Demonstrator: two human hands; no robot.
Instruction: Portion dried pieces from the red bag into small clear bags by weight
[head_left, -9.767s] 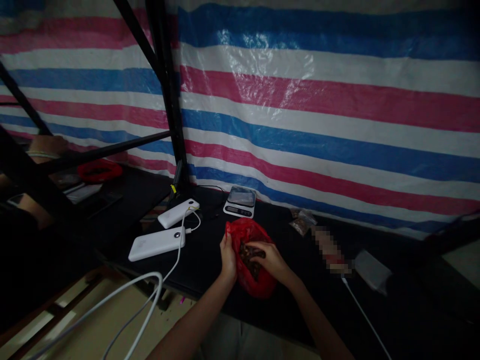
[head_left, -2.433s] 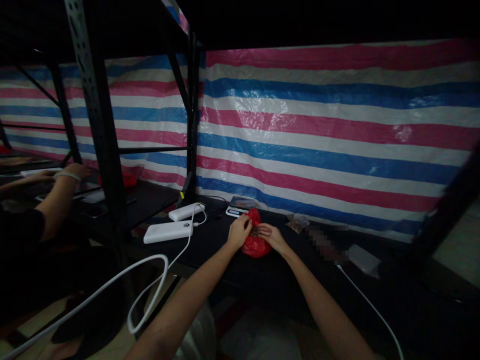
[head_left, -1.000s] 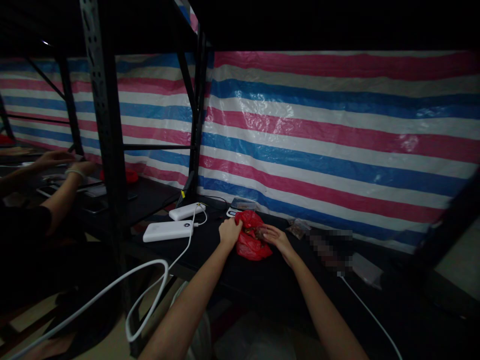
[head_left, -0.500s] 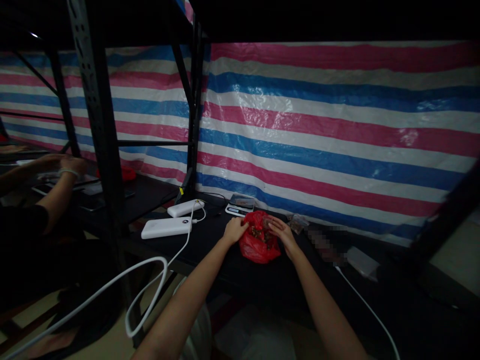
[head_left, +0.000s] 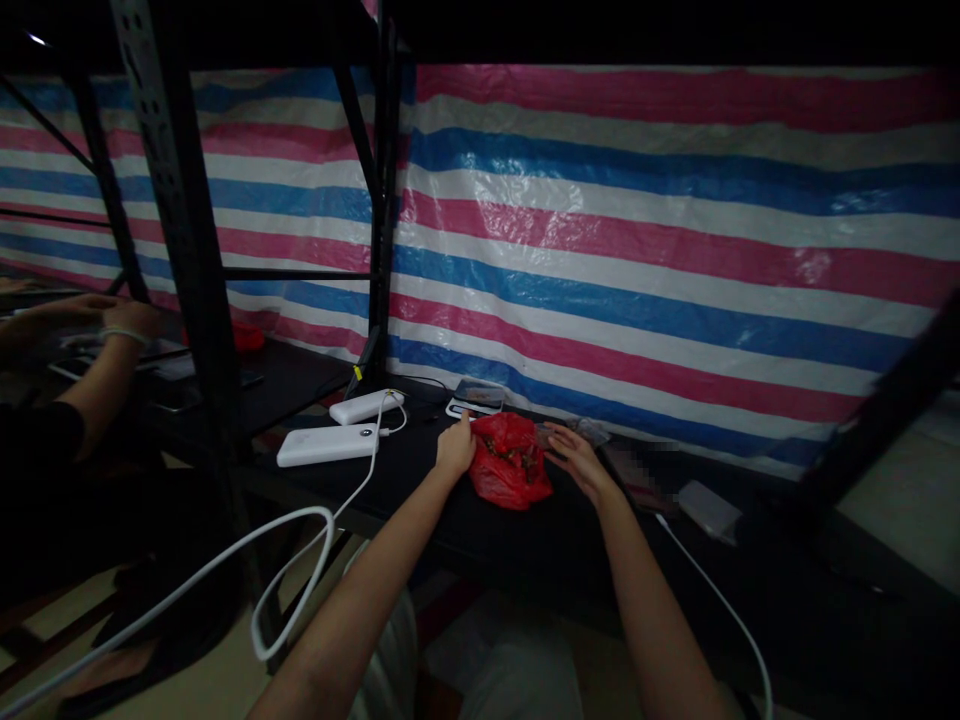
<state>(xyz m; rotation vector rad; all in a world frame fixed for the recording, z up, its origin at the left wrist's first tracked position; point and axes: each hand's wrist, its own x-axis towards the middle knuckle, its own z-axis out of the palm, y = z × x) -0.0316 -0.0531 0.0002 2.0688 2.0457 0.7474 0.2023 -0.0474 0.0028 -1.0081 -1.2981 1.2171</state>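
Observation:
A red plastic bag [head_left: 512, 487] stands with its mouth spread on the black tabletop. Many small brownish pieces [head_left: 510, 447] lie inside it, too small to name. My left hand [head_left: 456, 449] is closed on the bag's left rim, thumb up. Just right of the bag is my right hand [head_left: 579, 460], its fingertips pinching what looks like a small clear plastic bag [head_left: 544, 434]. Behind the red bag sits a small digital scale [head_left: 459, 410] with a dark see-through lid or tray [head_left: 480, 396] over it.
Two white power banks [head_left: 328, 446] with a white cable [head_left: 358, 487] lie to the left. At right are a clear packet [head_left: 592, 431], a partly blurred dark object [head_left: 637, 478] and a whitish packet [head_left: 709, 510]. Beyond a black shelf post [head_left: 176, 220], another person's arms [head_left: 112, 350] show.
My right hand has moved from over the red bag's mouth to its right side, still with the see-through thing. My left hand keeps its hold on the rim. The view has shifted slightly.

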